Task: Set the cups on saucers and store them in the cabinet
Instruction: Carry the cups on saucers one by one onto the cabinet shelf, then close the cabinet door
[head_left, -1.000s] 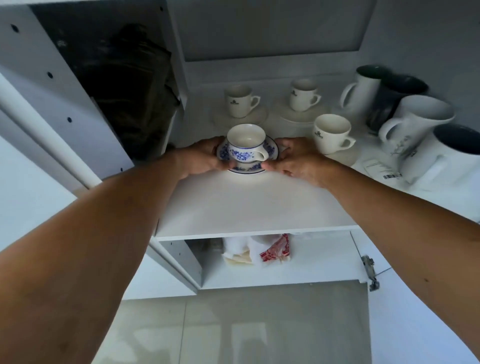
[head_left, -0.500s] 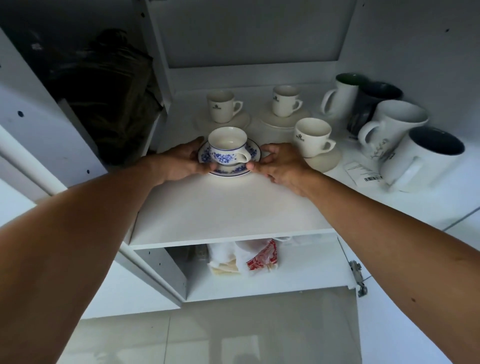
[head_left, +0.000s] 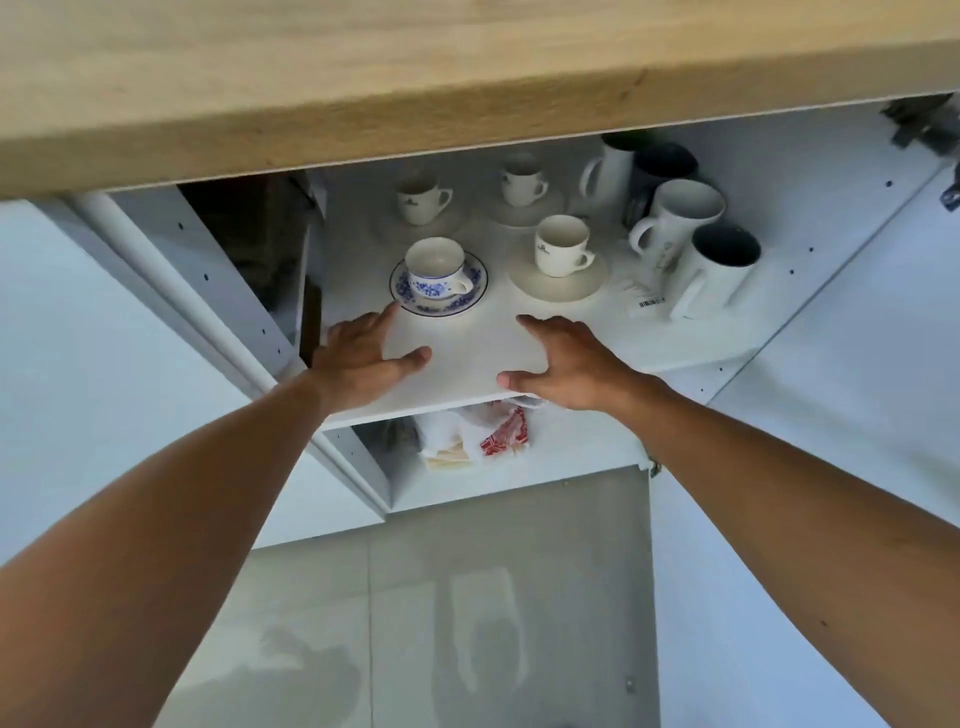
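Note:
A white cup with blue flowers (head_left: 436, 270) stands upright on its matching blue-rimmed saucer (head_left: 470, 299) on the white cabinet shelf (head_left: 467, 358). My left hand (head_left: 363, 358) hovers just in front of the saucer, fingers spread, holding nothing. My right hand (head_left: 566, 364) is open over the shelf's front edge, apart from the saucer. To the right a plain white cup (head_left: 561, 247) sits on a cream saucer (head_left: 558, 288). Two more white cups on saucers (head_left: 421, 200) (head_left: 522, 184) stand at the back.
Several tall mugs (head_left: 711, 275) crowd the shelf's right side beside a barcode label (head_left: 647, 301). A wooden countertop (head_left: 415, 78) overhangs the cabinet. Cloth and a red packet (head_left: 498, 436) lie on the lower shelf. An open door (head_left: 779, 519) stands at right.
Both hands let go of the blue saucer and drew back toward the shelf's front edge. The camera rose and pulled back, so the wooden countertop came into view.

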